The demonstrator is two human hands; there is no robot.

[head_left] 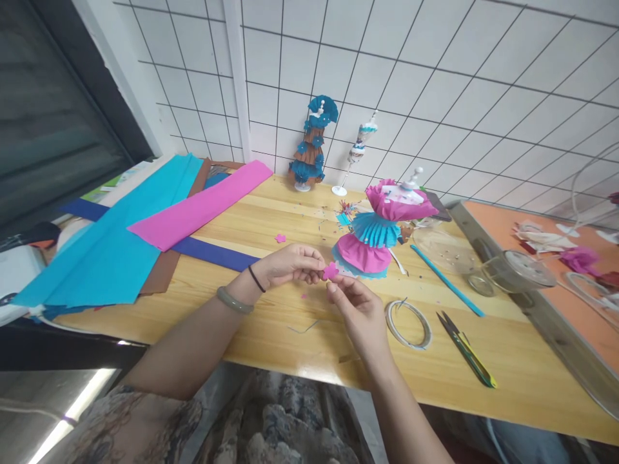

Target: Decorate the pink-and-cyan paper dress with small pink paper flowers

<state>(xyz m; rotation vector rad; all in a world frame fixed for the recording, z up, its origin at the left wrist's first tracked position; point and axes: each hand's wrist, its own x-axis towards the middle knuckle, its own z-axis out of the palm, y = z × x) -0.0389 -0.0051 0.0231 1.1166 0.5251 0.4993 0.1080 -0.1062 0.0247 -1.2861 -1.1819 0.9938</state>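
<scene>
Over a wooden table (207,312), I hold a small pink paper flower (331,270) between both hands, its left edge pinched by the fingertips of my left hand (293,265) and its lower right edge gripped between the thumb and forefinger of my right hand (356,306). The flower is raised just in front of a tiered pink-and-blue paper figure (376,230) topped with white. A second pink flower (280,238) lies on the wood beyond my left hand, and a thin bent wire (304,327) rests nearer the table's front edge. To the right of my right hand lie a ring of tape (427,332) and green-and-yellow snips (469,357), with a narrow blue strip (447,280) behind them. At left, a folded pink sheet (203,206) overlaps a broad turquoise one (111,238).
</scene>
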